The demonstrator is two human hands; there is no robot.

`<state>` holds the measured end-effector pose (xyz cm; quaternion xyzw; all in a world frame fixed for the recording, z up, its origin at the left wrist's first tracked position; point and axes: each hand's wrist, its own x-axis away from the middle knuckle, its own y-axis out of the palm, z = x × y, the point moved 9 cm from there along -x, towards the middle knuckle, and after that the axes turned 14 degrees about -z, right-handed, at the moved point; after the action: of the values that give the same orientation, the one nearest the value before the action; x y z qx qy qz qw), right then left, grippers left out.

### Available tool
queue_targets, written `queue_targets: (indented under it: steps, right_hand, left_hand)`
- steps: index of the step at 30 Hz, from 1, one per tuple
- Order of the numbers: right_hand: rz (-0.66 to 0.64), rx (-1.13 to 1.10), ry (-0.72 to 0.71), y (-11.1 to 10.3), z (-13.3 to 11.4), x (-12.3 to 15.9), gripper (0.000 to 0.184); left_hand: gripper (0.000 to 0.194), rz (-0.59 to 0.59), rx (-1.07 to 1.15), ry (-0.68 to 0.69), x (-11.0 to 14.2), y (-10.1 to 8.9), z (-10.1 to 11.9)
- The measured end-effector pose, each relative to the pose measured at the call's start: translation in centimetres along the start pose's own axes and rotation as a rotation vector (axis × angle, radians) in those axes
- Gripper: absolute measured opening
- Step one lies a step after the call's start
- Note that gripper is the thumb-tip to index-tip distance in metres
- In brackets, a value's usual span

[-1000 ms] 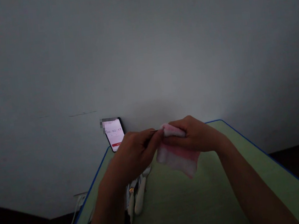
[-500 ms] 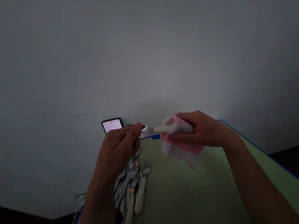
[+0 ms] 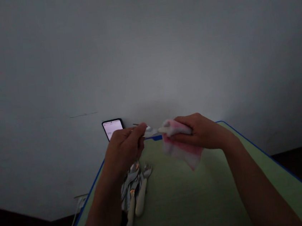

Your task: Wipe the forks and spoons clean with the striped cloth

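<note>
My left hand [image 3: 124, 146] is closed on the head end of a fork [image 3: 150, 131], with thin tines showing past the thumb. The fork lies level between my hands, its pale handle pointing right. Wrapped around that handle is a pink and white cloth [image 3: 185, 149], pinched in my right hand [image 3: 205, 130]; one corner of it hangs down. The far end of the handle is hidden in the cloth. Below my left wrist, another pale-handled fork [image 3: 142, 195] rests on the table beside a pile of metal cutlery [image 3: 132, 176], partly covered by my forearm.
A phone [image 3: 112, 127] with a lit screen leans against the grey wall [image 3: 145, 56] behind the table. The green tabletop [image 3: 190, 202] has a blue edge. At the lower left, a cord and a small pale item [image 3: 80, 201] sit beside the table.
My right hand and the cloth have shifted slightly left along the handle, covering more of it. My left hand has moved a little to the right with the fork.
</note>
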<state>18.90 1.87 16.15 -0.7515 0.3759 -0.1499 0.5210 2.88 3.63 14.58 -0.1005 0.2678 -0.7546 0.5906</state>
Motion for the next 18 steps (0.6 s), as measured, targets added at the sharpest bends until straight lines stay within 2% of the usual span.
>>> queue_targets:
  steps: [4, 8, 13, 18]
  right_hand:
    - [0.082, -0.035, 0.081, -1.2, 1.4, 1.0, 0.029]
    - [0.128, -0.093, 0.070, -1.6, 1.4, 1.3, 0.029]
    - [0.133, -0.106, 0.044, -1.3, 0.6, 1.0, 0.027]
    - [0.050, -0.077, 0.097, -0.5, 1.0, 0.8, 0.024]
  left_hand:
    - [0.043, 0.064, 0.201, 0.002, -0.1, -1.7, -1.7]
    - [0.039, 0.055, 0.292, 0.011, -0.2, -1.6, -1.6]
    - [0.042, 0.022, 0.228, 0.003, 0.0, -1.1, -0.9]
    - [0.045, -0.060, 0.093, -0.017, -0.1, -0.5, -1.2]
